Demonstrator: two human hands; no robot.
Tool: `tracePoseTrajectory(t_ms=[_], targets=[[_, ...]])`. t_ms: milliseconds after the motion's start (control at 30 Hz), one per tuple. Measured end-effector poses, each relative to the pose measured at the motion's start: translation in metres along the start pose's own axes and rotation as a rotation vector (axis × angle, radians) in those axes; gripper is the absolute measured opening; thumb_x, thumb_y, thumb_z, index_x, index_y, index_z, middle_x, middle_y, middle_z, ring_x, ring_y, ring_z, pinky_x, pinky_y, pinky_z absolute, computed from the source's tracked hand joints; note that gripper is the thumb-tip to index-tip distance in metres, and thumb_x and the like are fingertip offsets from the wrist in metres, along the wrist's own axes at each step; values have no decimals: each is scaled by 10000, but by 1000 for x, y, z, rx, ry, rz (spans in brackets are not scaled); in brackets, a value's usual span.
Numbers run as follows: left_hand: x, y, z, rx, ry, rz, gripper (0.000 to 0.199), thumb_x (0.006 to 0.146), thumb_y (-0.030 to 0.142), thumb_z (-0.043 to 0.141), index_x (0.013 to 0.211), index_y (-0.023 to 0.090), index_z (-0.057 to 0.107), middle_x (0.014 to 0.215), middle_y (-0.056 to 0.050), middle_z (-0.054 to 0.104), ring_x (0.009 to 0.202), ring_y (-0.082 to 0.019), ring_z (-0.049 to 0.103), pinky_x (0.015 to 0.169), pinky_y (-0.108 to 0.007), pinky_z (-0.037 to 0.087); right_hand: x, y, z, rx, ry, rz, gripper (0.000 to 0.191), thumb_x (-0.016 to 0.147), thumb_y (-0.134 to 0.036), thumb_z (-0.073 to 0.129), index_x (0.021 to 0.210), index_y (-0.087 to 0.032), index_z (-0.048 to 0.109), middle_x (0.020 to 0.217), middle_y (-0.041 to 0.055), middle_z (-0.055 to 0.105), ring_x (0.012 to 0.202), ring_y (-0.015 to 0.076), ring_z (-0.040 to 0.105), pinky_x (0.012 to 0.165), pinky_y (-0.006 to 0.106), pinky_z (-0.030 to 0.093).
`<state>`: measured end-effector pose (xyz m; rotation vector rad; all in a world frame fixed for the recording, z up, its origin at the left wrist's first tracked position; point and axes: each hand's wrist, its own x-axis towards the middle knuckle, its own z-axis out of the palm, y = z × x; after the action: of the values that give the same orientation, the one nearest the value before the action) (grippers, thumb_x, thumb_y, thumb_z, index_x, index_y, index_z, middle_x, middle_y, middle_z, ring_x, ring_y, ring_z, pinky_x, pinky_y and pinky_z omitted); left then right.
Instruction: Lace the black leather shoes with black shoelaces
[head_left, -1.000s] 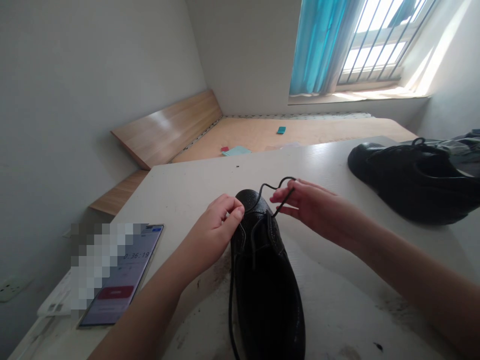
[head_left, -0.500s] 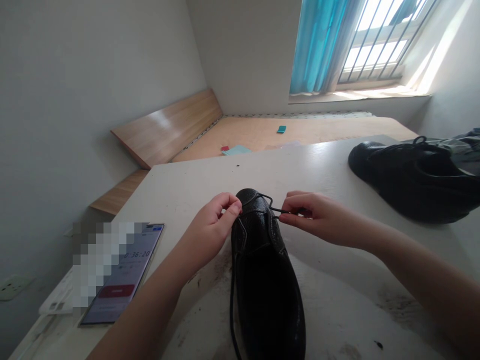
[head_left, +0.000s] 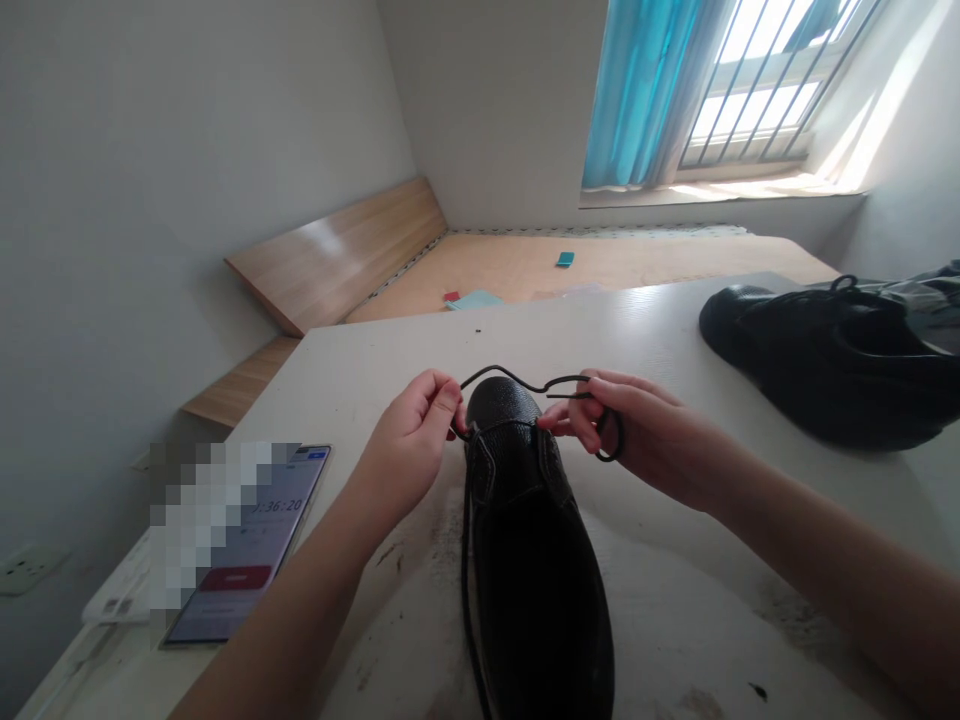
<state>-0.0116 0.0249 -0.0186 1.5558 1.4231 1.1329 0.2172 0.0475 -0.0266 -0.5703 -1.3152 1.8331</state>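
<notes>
Head view: black shoe on the white table, near centre, toe pointing far, heel cut off at the near edge; leather grained, opening dark inside. One lace strand crosses the front of the tongue; another length runs along the shoe's left side. Left hand beside the toe, thumb and forefinger pressed together on the lace, which arches across the toe to the right hand. Right thumb and forefinger closed on it, other fingers loosely curled; a loop hangs below them. Fingertips hide short stretches of lace. Phone to the left, partly pixelated; second shoe far right, well apart.
</notes>
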Motion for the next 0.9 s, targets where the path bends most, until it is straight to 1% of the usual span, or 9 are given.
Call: tracePoseTrajectory(t_ms=[100, 233, 333, 400, 467, 567, 633, 767, 900], targets=[[-1, 6, 0, -251, 15, -84, 255, 970, 296, 447, 743, 184, 477, 618, 48, 455, 622, -110, 522, 661, -239, 462, 0, 1, 0, 93, 67, -13, 253, 904, -353, 645, 717, -185, 678, 693, -13, 623, 823, 130, 643, 839, 251, 509], [-4, 17, -7, -501, -11, -93, 240, 955, 329, 504, 763, 187, 483, 544, 97, 295, 428, -54, 306, 441, -163, 305, 1, -2, 0, 188, 87, -12, 192, 852, -304, 649, 912, -153, 751, 1079, 67, 714, 1118, 189, 609, 955, 296, 514], [-5, 22, -15, -515, -39, -74, 237, 926, 394, 539, 785, 208, 502, 509, 114, 226, 411, -60, 136, 383, -174, 160, -1, -7, 3, 278, 1, 25, 186, 832, -273, 657, 679, -169, 677, 717, 17, 661, 836, 150, 653, 931, 301, 528], [-6, 23, -19, -295, -43, -32, 232, 892, 411, 565, 779, 211, 532, 507, 100, 270, 422, -72, 185, 402, -194, 175, -3, -11, 5, 333, -39, 63, 315, 803, -261, 693, 555, -176, 517, 524, -42, 441, 539, 86, 490, 690, 236, 543], [-7, 22, -22, 112, -19, 20, 158, 837, 356, 600, 778, 210, 580, 531, 72, 357, 464, -90, 304, 455, -217, 240, -3, -12, 6, 352, -42, 107, 386, 779, -256, 712, 553, -175, 409, 523, -62, 303, 461, 58, 291, 453, 175, 382], [-8, 18, -25, 661, -49, 25, 80, 776, 293, 594, 798, 225, 631, 592, 36, 496, 555, -140, 444, 529, -261, 290, -3, -12, 6, 316, -28, 154, 401, 787, -272, 691, 585, -179, 357, 547, -63, 239, 469, 61, 175, 399, 190, 183], [-8, 16, -27, 795, -176, -3, 122, 788, 325, 568, 743, 226, 624, 635, 14, 563, 591, -166, 481, 539, -283, 286, -3, -11, 6, 279, -24, 163, 390, 805, -286, 666, 600, -185, 351, 544, -64, 228, 472, 67, 154, 412, 212, 156], [-7, 14, -29, 624, -336, -3, 305, 859, 392, 515, 617, 206, 529, 617, 14, 501, 604, -163, 446, 550, -296, 284, -4, -7, 5, 202, -55, 161, 280, 839, -274, 635, 670, -185, 430, 564, -69, 237, 488, 69, 158, 437, 218, 149], [-6, 16, -29, 194, -144, 41, 337, 894, 426, 542, 647, 198, 538, 668, 14, 494, 673, -157, 460, 648, -291, 367, -5, -3, 4, 119, -60, 154, 151, 869, -297, 631, 797, -179, 570, 582, -73, 221, 516, 73, 170, 453, 208, 147]])
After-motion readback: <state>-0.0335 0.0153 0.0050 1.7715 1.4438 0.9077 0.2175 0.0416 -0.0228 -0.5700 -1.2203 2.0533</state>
